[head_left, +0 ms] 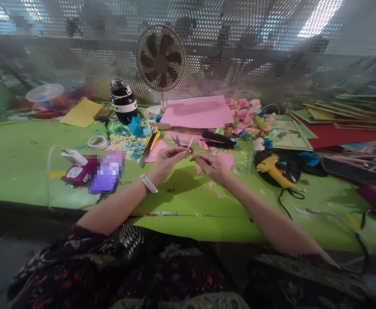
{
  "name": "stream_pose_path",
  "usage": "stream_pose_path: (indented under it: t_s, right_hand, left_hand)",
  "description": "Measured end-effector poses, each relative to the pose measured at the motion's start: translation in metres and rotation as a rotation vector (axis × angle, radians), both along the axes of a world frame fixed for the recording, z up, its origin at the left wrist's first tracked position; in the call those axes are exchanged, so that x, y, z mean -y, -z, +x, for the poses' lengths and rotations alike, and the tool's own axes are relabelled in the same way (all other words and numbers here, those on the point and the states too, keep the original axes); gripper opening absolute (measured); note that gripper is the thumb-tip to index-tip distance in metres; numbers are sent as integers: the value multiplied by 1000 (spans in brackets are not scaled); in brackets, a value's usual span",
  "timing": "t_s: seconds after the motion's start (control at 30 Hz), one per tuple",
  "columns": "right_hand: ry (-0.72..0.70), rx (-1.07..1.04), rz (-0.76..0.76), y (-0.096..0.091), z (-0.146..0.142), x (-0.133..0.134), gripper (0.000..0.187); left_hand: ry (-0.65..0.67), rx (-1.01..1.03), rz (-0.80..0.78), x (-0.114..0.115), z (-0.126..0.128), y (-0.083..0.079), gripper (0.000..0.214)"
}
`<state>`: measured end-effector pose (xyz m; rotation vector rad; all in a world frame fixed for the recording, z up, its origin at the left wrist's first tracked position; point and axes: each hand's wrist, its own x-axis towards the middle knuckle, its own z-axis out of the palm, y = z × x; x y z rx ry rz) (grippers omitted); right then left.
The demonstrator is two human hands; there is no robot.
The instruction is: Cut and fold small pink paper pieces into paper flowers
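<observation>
Both hands are raised over the middle of the green table, close together but apart. My left hand [171,159] is closed in a pinch on a thin pale pink strip [191,142], probably paper, which sticks up from the fingertips. Opposite it, my right hand [212,165] has its thumb and fingers pressed together; whatever is between them is too small to make out. Just behind the hands lie scissors [176,140], partly hidden, a black stapler [219,140] and scraps of pink paper [227,160]. A yellow and black cutter knife [150,146] rests left of them.
A yellow glue gun [276,171] lies on a black round pad at right, its cord trailing forward. At left are a phone [109,171], a tape roll [97,142] and a black bottle [124,103]. A fan [161,60] stands behind pink sheets [197,112] and paper flowers [244,112].
</observation>
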<state>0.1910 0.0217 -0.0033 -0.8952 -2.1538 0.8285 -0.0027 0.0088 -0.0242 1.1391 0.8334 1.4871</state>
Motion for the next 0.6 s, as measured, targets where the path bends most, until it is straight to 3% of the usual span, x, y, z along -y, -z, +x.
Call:
stream_pose_path:
  t_s: [0.23,0.47,0.6]
  right_hand:
    - [-15,25,-3,2,1,-2,45]
    - [-95,36,-127,1,4,-4,48]
    - [-12,13,-65,5,-2,0,47]
  left_hand:
    - [15,9,2,2,1,-1,24]
    - [19,22,-51,3,3,-3,31]
    - [-23,10,-27,3,3,-5,31]
